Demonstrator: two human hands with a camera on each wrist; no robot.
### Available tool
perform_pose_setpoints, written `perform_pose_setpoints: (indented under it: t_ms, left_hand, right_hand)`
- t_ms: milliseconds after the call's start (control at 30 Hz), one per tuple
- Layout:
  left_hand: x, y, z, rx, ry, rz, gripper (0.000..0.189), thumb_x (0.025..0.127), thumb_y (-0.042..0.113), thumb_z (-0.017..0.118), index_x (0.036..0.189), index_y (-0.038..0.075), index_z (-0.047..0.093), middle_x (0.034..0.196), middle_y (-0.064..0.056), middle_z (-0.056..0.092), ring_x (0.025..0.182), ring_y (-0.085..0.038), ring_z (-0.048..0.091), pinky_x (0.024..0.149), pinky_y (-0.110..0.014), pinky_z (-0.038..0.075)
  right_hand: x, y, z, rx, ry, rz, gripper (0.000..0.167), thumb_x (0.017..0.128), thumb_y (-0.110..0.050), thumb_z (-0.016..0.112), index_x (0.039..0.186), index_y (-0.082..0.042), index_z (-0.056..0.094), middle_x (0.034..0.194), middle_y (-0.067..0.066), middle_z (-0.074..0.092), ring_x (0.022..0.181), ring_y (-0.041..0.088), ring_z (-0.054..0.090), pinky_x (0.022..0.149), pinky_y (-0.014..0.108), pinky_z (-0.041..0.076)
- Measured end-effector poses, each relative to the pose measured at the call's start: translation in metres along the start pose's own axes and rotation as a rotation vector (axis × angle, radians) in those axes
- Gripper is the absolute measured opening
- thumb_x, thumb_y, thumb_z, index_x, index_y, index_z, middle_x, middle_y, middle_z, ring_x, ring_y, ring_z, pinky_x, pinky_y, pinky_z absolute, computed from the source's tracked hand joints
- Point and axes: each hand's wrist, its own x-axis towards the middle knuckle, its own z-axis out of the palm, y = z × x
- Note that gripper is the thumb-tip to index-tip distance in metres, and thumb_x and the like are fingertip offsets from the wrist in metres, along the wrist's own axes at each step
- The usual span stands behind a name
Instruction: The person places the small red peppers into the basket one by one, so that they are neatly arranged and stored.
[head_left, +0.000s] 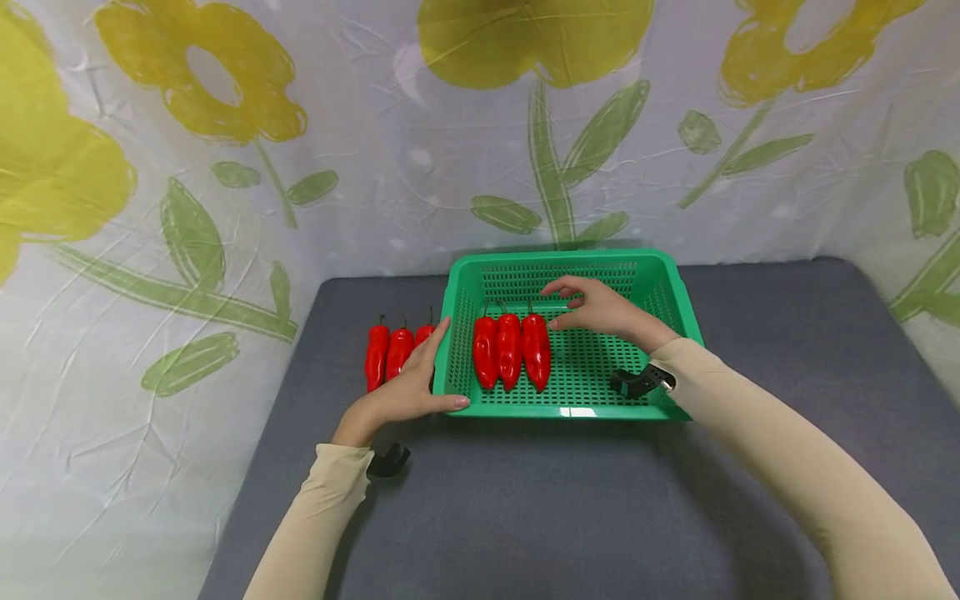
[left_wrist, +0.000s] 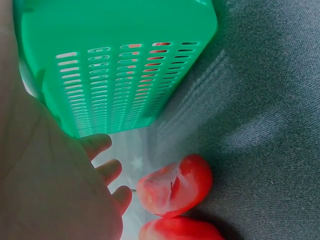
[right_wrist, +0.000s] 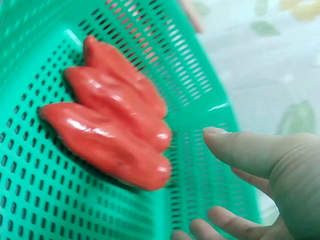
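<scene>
A green plastic basket (head_left: 585, 410) holds three red peppers (head_left: 510, 354) side by side in its left part, stems toward the far wall. My left hand (head_left: 401, 392) rests against the basket's left side, its thumb on the near corner of the rim. Its fingers are extended in the left wrist view, beside the slotted basket wall (left_wrist: 110, 90). Over the basket, just right of the peppers, my right hand (head_left: 600, 308) hovers with loosely bent fingers and nothing between them. In the right wrist view its thumb (right_wrist: 245, 150) stands apart from the peppers (right_wrist: 110, 145).
Three more red peppers (head_left: 377, 354) lie in a row on the dark grey table (head_left: 525, 500), left of the basket, partly covered by my left hand. A white cloth (head_left: 420, 167) with yellow flowers hangs behind the table and along its left.
</scene>
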Motion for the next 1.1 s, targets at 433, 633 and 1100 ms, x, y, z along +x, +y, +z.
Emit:
perform_pose_setpoints:
  t_ms: [433, 633, 1100]
  left_hand:
    - [-0.001, 0.001, 0.0, 0.017, 0.003, 0.002, 0.117, 0.08, 0.046, 0.078, 0.155, 0.043, -0.011, 0.167, 0.0, 0.002, 0.154, -0.031, 0.003, 0.116, -0.068, 0.026]
    - [-0.002, 0.002, -0.001, 0.025, 0.005, -0.015, 0.117, 0.079, 0.047, 0.078, 0.155, 0.044, -0.011, 0.168, -0.001, 0.0, 0.155, -0.031, 0.001, 0.116, -0.068, 0.026]
    - [-0.007, 0.004, -0.002, 0.089, 0.037, -0.007, 0.118, 0.079, 0.052, 0.077, 0.156, 0.041, -0.011, 0.168, 0.0, -0.003, 0.156, -0.031, -0.003, 0.12, -0.067, 0.016]
  right_hand:
    - [-0.07, -0.004, -0.041, -0.111, 0.12, -0.099, 0.068, 0.09, -0.029, 0.073, 0.149, -0.017, 0.042, 0.156, 0.01, 0.037, 0.143, 0.04, 0.034, 0.113, 0.058, 0.035]
    - [-0.105, 0.019, -0.048, -0.189, 0.196, -0.084, 0.077, 0.088, -0.037, 0.074, 0.153, -0.025, 0.035, 0.16, 0.015, 0.025, 0.146, 0.042, 0.027, 0.111, 0.064, 0.032]
    - [-0.151, 0.081, -0.037, -0.16, 0.188, -0.139, 0.106, 0.084, -0.021, 0.08, 0.161, -0.028, 0.007, 0.167, 0.016, -0.008, 0.15, 0.053, -0.005, 0.092, 0.082, 0.023]
